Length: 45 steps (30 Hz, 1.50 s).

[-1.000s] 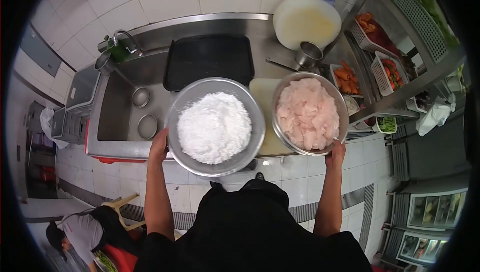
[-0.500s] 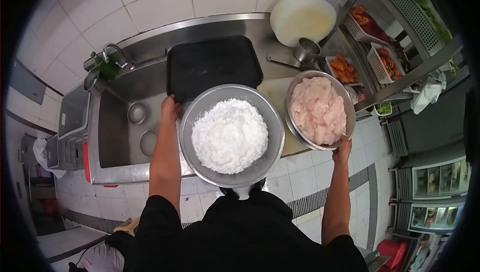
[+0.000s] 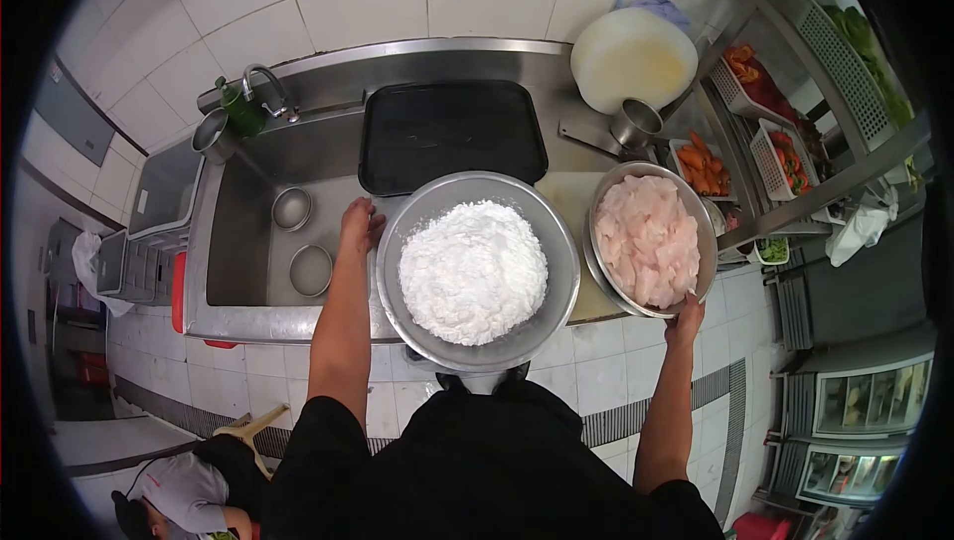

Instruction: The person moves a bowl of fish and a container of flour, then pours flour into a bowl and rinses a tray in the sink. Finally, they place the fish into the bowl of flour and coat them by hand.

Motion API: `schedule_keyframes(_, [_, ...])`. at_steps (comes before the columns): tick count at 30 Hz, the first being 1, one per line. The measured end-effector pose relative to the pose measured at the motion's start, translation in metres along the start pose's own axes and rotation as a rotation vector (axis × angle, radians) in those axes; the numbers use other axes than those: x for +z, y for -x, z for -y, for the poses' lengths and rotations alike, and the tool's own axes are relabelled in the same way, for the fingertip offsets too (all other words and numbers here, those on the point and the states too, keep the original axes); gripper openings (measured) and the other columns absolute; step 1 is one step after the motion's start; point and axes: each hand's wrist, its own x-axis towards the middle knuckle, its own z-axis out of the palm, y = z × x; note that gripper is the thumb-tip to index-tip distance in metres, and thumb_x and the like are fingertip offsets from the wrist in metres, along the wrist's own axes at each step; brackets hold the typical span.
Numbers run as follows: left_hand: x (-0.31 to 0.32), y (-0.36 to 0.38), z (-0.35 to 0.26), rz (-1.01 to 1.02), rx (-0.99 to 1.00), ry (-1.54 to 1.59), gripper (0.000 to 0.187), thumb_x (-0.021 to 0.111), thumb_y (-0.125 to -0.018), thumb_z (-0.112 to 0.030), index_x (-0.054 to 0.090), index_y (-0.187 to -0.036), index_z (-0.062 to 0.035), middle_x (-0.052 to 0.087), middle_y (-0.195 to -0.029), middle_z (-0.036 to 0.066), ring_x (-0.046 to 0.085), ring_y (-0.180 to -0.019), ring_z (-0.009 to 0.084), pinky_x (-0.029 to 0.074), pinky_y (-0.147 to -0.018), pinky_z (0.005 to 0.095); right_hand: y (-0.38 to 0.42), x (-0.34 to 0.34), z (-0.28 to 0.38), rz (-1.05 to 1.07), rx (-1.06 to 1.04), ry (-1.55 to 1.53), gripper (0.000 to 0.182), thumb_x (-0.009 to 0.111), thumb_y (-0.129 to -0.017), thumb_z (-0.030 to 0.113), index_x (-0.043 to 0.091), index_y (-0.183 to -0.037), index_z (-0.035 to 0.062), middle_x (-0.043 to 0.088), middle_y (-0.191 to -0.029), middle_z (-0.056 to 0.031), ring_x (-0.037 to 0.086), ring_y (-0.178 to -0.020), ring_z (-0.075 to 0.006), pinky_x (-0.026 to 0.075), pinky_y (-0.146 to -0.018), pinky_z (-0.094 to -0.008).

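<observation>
A large metal bowl heaped with white powder sits at the counter's front edge. My left hand is just left of this bowl, fingers loosely apart, holding nothing; a small gap shows between hand and rim. To the right, another metal bowl carries pale pink raw meat slices. My right hand grips its lower right rim, with the fingers partly hidden under it. This bowl rests over another metal rim and a pale cutting board.
A black tray lies behind the powder bowl. The sink at left contains two small round metal bowls. A metal saucepan and carrots are at back right, beside a metal shelf. Another person is at lower left.
My left hand has come away from the powder bowl's left rim. My right hand keeps hold of the meat bowl. The whole view has shifted, and more of the other person shows.
</observation>
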Motion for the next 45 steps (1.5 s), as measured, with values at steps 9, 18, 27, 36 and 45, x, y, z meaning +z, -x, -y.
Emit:
schedule_keyframes(9, [0.036,-0.061,-0.051,-0.105,-0.048,0.268,0.025,0.062,-0.087,-0.024,0.057,-0.105,-0.0081,0.055,-0.091,0.006,0.056,-0.077,0.0202,0.050,-0.056,0.0308,0.008,0.014,0.035,-0.422,-0.767,0.614,0.042,0.047,-0.095,0.014,0.041,-0.134,-0.0009,0.053,-0.126,-0.0131,0.054,-0.111,-0.0279,0.042,-0.097,-0.0360])
schedule_keyframes(18, [0.099,0.005,-0.136,-0.108,0.176,0.135,0.012,0.052,-0.082,-0.007,0.048,-0.087,0.0030,0.052,-0.070,0.013,0.050,-0.045,0.0165,0.034,-0.034,0.0230,0.040,0.214,0.049,0.547,-0.399,0.428,0.048,0.052,-0.094,0.019,0.043,-0.138,0.0034,0.053,-0.131,-0.0130,0.053,-0.116,-0.0234,0.040,-0.098,-0.0302])
schedule_keyframes(27, [-0.043,0.053,-0.124,0.040,0.234,0.203,0.010,0.053,-0.084,-0.008,0.051,-0.091,-0.0011,0.056,-0.074,0.009,0.050,-0.048,0.0159,0.037,-0.036,0.0248,0.027,0.357,0.025,0.669,0.343,0.081,0.048,0.052,-0.093,0.024,0.040,-0.137,0.0059,0.055,-0.126,-0.0097,0.059,-0.103,-0.0255,0.051,-0.083,-0.0423])
schedule_keyframes(36, [-0.223,-0.125,-0.213,-0.129,0.693,-0.609,0.057,0.051,-0.088,-0.014,0.038,-0.141,-0.0008,0.045,-0.142,0.018,0.045,-0.130,0.0307,0.035,-0.107,0.0359,0.150,0.486,-0.056,0.611,0.072,0.011,0.033,0.051,-0.088,0.000,0.055,-0.120,-0.0026,0.064,-0.109,-0.0115,0.064,-0.095,-0.0210,0.052,-0.085,-0.0330])
schedule_keyframes(45, [-0.164,-0.252,-0.299,-0.096,0.533,-1.388,0.056,0.045,-0.087,-0.020,0.039,-0.140,-0.0023,0.037,-0.147,0.019,0.041,-0.131,0.0349,0.035,-0.108,0.0386,0.216,0.529,-0.061,0.488,0.117,0.173,0.031,0.052,-0.088,-0.002,0.055,-0.120,-0.0039,0.064,-0.105,-0.0085,0.063,-0.090,-0.0158,0.050,-0.082,-0.0274])
